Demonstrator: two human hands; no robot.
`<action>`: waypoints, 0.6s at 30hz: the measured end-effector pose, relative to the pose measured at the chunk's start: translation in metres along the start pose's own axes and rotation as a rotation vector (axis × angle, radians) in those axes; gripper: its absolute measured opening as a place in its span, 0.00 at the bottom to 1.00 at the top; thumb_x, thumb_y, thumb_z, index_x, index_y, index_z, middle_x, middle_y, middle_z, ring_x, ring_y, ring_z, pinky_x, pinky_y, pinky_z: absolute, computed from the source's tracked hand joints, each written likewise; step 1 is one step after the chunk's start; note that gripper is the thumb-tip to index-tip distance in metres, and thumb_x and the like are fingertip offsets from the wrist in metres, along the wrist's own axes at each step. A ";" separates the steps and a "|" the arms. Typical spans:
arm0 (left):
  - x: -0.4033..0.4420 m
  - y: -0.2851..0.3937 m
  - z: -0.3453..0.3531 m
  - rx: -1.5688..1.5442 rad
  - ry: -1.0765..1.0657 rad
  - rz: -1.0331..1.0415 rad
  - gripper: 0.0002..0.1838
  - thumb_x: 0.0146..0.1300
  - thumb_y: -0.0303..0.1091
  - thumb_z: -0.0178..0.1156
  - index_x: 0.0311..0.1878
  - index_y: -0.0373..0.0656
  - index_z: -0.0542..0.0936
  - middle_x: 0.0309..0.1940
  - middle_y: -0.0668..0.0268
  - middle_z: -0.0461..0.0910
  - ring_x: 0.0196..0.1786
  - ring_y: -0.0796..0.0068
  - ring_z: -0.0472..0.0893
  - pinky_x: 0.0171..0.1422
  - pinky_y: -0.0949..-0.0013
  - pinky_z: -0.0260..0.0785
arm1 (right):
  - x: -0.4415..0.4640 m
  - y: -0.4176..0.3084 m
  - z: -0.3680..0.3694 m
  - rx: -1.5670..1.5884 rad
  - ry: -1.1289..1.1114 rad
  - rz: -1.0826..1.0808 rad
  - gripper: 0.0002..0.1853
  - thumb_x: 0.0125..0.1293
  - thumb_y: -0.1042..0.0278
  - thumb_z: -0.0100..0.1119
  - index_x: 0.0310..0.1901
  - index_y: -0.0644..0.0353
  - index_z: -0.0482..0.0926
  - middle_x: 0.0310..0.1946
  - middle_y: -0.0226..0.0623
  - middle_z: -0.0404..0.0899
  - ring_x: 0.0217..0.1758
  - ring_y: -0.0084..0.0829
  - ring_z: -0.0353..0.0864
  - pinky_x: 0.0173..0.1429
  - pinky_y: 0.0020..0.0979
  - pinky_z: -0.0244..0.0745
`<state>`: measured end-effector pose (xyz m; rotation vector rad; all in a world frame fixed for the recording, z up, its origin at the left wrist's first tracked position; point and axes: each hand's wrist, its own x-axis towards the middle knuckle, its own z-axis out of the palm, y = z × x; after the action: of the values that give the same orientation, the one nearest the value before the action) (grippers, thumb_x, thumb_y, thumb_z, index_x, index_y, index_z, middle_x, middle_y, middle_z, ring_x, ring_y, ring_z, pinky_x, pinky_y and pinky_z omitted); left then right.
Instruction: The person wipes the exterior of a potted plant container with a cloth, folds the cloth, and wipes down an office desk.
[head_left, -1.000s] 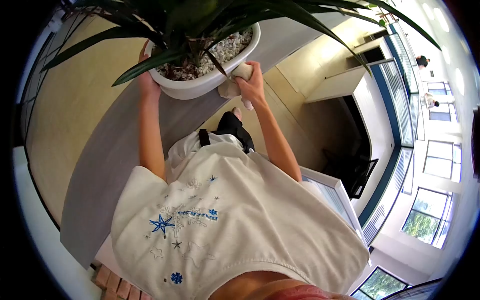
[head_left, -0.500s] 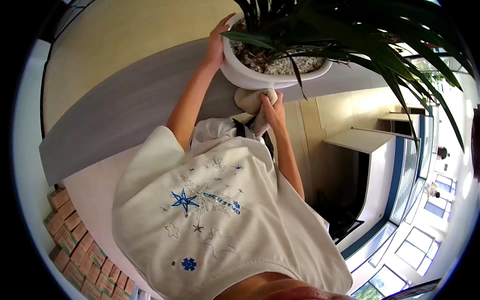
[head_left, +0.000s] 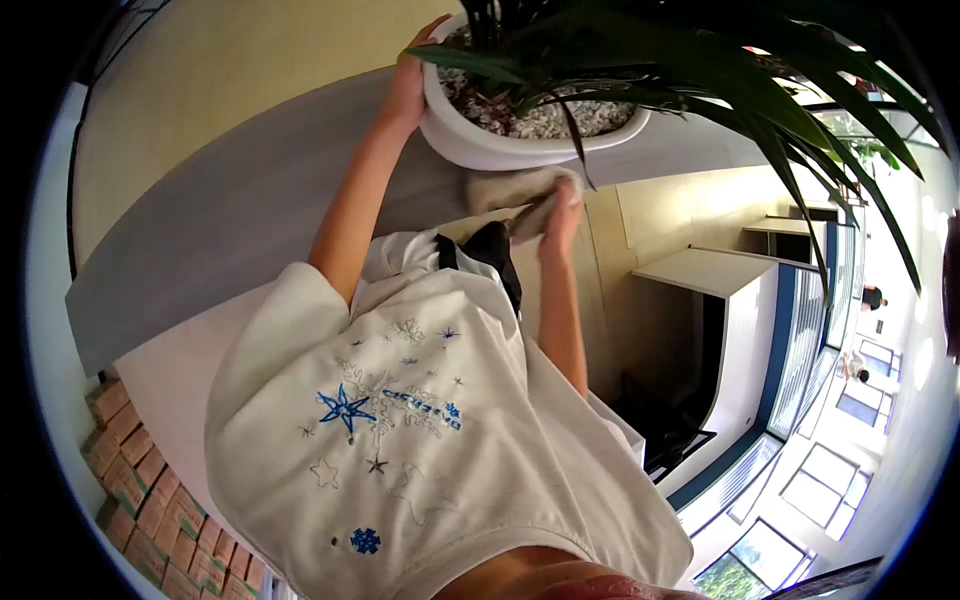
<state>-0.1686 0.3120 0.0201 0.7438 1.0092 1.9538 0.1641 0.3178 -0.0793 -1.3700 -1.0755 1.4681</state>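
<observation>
A white oval pot with pale pebbles and a plant with long dark green leaves stands on the curved grey counter. My left hand lies against the pot's left end, its fingers wrapped round the outer side and partly hidden. Just below the pot, at the counter's near edge, my right hand holds a beige cloth. The cloth is bunched and part of it hangs down; the hand is somewhat blurred.
Stacked brown boxes are at the lower left. To the right are a white cabinet with a dark opening, a black chair and blue-framed partitions. Two people are far off at the right, near windows.
The view has turned, so pot and counter first shifted right, then slightly left. The cloth has changed shape and my right hand has moved a little along the counter edge. My left hand stays on the pot.
</observation>
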 end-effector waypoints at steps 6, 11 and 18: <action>0.015 -0.024 -0.019 -0.004 0.009 -0.062 0.34 0.76 0.59 0.57 0.80 0.56 0.71 0.68 0.66 0.78 0.67 0.67 0.78 0.72 0.56 0.72 | 0.025 -0.018 -0.016 -0.225 -0.053 0.048 0.36 0.76 0.44 0.57 0.73 0.63 0.68 0.67 0.47 0.74 0.67 0.41 0.76 0.71 0.40 0.71; 0.027 -0.057 -0.040 -0.050 -0.092 0.118 0.29 0.83 0.55 0.48 0.80 0.57 0.71 0.64 0.66 0.81 0.64 0.70 0.81 0.70 0.59 0.75 | -0.008 -0.017 0.027 -0.393 -0.325 0.127 0.39 0.79 0.38 0.47 0.73 0.68 0.71 0.66 0.51 0.77 0.68 0.40 0.76 0.72 0.38 0.69; 0.010 -0.011 0.003 0.030 0.003 0.074 0.28 0.82 0.51 0.44 0.78 0.54 0.74 0.61 0.67 0.83 0.60 0.74 0.82 0.68 0.65 0.74 | -0.056 -0.012 0.082 -0.380 -0.541 0.278 0.43 0.76 0.32 0.55 0.72 0.70 0.73 0.66 0.49 0.78 0.67 0.37 0.76 0.73 0.35 0.68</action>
<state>-0.1669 0.3252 0.0141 0.8052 1.0286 2.0071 0.0854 0.2639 -0.0487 -1.4590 -1.6195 1.9836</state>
